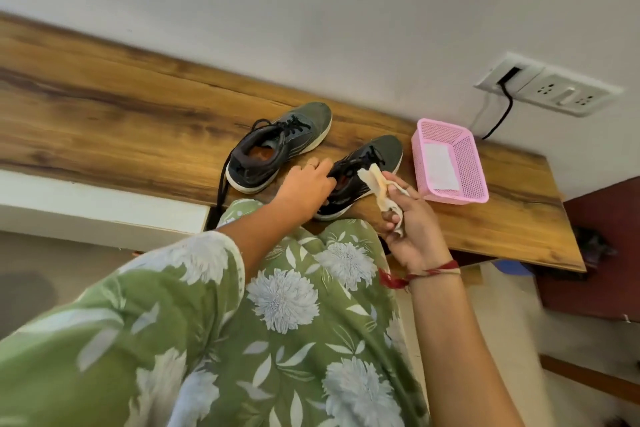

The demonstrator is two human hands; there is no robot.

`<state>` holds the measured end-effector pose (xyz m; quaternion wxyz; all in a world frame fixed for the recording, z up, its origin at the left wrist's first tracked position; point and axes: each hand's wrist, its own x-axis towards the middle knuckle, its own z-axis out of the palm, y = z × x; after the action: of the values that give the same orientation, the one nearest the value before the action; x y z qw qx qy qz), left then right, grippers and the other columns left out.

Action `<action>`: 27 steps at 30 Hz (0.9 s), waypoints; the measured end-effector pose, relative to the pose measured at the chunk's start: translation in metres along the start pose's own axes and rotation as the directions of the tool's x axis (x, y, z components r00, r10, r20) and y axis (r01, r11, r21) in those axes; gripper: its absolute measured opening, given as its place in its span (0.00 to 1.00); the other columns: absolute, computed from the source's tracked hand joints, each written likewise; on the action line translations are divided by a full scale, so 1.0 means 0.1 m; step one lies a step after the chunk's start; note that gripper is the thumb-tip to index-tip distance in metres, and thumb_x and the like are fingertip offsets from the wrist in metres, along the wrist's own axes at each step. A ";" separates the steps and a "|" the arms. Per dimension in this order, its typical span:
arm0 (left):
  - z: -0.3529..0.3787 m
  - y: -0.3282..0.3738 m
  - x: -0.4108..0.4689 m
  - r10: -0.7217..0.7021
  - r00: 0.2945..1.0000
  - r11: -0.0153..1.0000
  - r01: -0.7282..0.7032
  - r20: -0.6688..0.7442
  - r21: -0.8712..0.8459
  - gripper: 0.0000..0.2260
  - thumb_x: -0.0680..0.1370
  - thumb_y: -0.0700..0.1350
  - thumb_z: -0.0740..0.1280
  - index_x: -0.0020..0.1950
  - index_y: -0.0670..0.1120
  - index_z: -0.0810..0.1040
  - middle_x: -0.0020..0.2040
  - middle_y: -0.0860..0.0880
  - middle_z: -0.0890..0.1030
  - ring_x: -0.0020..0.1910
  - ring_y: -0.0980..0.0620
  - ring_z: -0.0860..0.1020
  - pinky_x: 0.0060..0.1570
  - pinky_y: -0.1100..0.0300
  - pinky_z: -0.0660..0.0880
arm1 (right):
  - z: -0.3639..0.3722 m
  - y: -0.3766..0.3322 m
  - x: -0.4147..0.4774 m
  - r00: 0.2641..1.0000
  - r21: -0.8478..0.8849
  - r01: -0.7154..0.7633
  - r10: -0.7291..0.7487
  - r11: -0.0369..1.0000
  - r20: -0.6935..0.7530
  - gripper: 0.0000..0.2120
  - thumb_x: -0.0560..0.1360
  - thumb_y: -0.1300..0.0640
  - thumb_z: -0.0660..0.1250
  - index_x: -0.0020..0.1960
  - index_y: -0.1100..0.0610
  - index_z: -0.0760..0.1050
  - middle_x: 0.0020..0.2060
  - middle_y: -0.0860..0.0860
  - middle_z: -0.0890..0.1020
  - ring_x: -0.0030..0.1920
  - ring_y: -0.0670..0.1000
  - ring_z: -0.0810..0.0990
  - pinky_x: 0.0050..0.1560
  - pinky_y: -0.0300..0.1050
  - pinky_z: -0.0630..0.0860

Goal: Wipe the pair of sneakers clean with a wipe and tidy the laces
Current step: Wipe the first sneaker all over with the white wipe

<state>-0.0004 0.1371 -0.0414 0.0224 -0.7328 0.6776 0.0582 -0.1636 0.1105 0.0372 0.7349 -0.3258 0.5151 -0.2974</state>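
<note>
We find the near sneaker (381,152) on the desk (138,121), just left of the pink basket (474,163), toe pointing away. The left hand (306,187) grips its collar; the right hand (412,229) pinches the wipe (375,184) beside its laces.

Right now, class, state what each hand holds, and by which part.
The left hand grips the sneaker nearest the basket by its collar rim. The right hand pinches a crumpled wipe by its lower end.

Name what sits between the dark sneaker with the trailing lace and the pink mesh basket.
Head view: the second dark sneaker, its collar gripped by the left hand; the right hand holds a soiled wipe near it.
</note>
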 end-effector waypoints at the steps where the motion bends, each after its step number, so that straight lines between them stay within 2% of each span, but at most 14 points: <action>1: -0.05 0.02 -0.03 0.004 1.000 1.000 -0.004 -0.010 0.001 0.14 0.78 0.51 0.64 0.62 0.46 0.73 0.62 0.45 0.67 0.63 0.43 0.66 0.51 0.51 0.70 | -0.03 -0.01 -0.07 1.000 0.025 -0.003 0.003 1.000 0.003 0.11 0.79 0.63 0.57 0.51 0.54 0.78 0.38 0.53 0.78 0.19 0.40 0.65 0.18 0.30 0.62; 5: -0.33 -0.01 -0.05 0.045 0.997 0.998 -0.047 -0.064 -0.034 0.17 0.77 0.55 0.65 0.62 0.48 0.75 0.64 0.48 0.70 0.66 0.44 0.65 0.57 0.47 0.68 | -0.05 -0.08 -0.22 0.999 0.060 -0.005 0.002 0.998 0.044 0.12 0.80 0.63 0.56 0.51 0.54 0.78 0.34 0.50 0.79 0.19 0.40 0.65 0.17 0.30 0.62; 9: -0.70 -0.06 -0.06 0.058 0.993 0.987 -0.073 -0.108 -0.140 0.16 0.77 0.58 0.63 0.57 0.49 0.75 0.58 0.47 0.76 0.65 0.45 0.67 0.59 0.47 0.65 | 0.01 -0.18 -0.30 0.995 0.074 0.052 -0.058 0.996 0.081 0.11 0.80 0.63 0.56 0.52 0.54 0.77 0.29 0.49 0.78 0.19 0.40 0.65 0.18 0.30 0.62; 11: -0.85 -0.03 -0.05 0.065 0.988 0.973 -0.094 -0.141 -0.209 0.15 0.77 0.58 0.63 0.54 0.48 0.75 0.53 0.46 0.78 0.60 0.45 0.72 0.54 0.50 0.66 | 0.01 -0.23 -0.33 0.994 0.106 0.064 -0.073 0.992 0.087 0.12 0.80 0.62 0.56 0.53 0.54 0.77 0.30 0.48 0.79 0.19 0.40 0.65 0.18 0.29 0.63; 13: -1.01 0.03 -0.04 0.064 0.986 0.959 -0.103 -0.153 -0.265 0.15 0.77 0.59 0.62 0.49 0.47 0.75 0.47 0.46 0.79 0.50 0.46 0.75 0.43 0.56 0.65 | -0.02 -0.26 -0.38 0.992 0.141 0.073 -0.086 0.987 0.090 0.12 0.80 0.61 0.55 0.53 0.52 0.77 0.32 0.49 0.80 0.19 0.40 0.65 0.18 0.29 0.63; 16: -1.16 0.15 -0.03 0.027 0.994 0.879 -0.076 -0.110 -0.471 0.12 0.76 0.56 0.65 0.41 0.49 0.74 0.34 0.53 0.75 0.35 0.53 0.73 0.31 0.61 0.63 | -0.07 -0.27 -0.40 0.989 0.153 0.121 -0.132 0.981 0.065 0.11 0.80 0.61 0.56 0.53 0.51 0.76 0.40 0.50 0.80 0.19 0.40 0.66 0.17 0.31 0.64; 18: -1.19 0.26 -0.02 0.007 0.995 0.806 -0.062 -0.096 -0.589 0.10 0.75 0.53 0.68 0.37 0.51 0.74 0.32 0.55 0.74 0.33 0.57 0.73 0.28 0.67 0.63 | -0.09 -0.30 -0.41 0.983 0.140 0.167 -0.175 0.976 0.050 0.11 0.80 0.61 0.56 0.56 0.53 0.76 0.44 0.52 0.80 0.20 0.40 0.68 0.18 0.31 0.64; 19: -1.18 0.31 -0.01 -0.005 0.996 0.780 -0.051 -0.088 -0.623 0.09 0.75 0.52 0.69 0.38 0.50 0.77 0.34 0.53 0.77 0.34 0.55 0.75 0.29 0.68 0.66 | -0.10 -0.32 -0.41 0.978 0.127 0.196 -0.203 0.972 0.047 0.11 0.80 0.62 0.56 0.57 0.55 0.75 0.45 0.53 0.80 0.20 0.41 0.69 0.18 0.31 0.64; 21: -1.16 0.39 0.02 -0.040 0.996 0.754 -0.018 -0.074 -0.656 0.11 0.74 0.51 0.70 0.45 0.44 0.81 0.40 0.46 0.81 0.40 0.50 0.79 0.36 0.61 0.73 | -0.11 -0.35 -0.38 0.960 0.081 0.273 -0.277 0.959 0.043 0.11 0.80 0.63 0.57 0.58 0.57 0.75 0.46 0.55 0.80 0.24 0.41 0.73 0.19 0.31 0.65; 24: -1.10 0.45 0.06 -0.106 0.994 0.719 0.049 -0.039 -0.694 0.16 0.73 0.54 0.71 0.48 0.40 0.80 0.44 0.41 0.82 0.44 0.46 0.80 0.41 0.54 0.76 | -0.23 -0.38 -0.32 0.901 -0.121 0.432 -0.434 0.894 0.008 0.09 0.78 0.63 0.60 0.50 0.54 0.78 0.53 0.58 0.81 0.39 0.46 0.77 0.29 0.31 0.71; 27: -1.02 0.47 0.01 -0.125 0.992 0.685 0.067 -0.026 -0.725 0.17 0.73 0.56 0.71 0.46 0.42 0.81 0.41 0.43 0.82 0.42 0.47 0.80 0.41 0.53 0.75 | -0.37 -0.32 -0.31 0.830 -0.316 0.518 -0.556 0.795 -0.038 0.09 0.78 0.63 0.61 0.49 0.54 0.79 0.47 0.47 0.81 0.47 0.43 0.77 0.46 0.34 0.74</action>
<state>-0.0412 0.1208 0.0619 -0.2893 -0.7185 0.5611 0.2918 -0.2107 0.1080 0.0705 0.5289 -0.5435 0.4858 -0.4347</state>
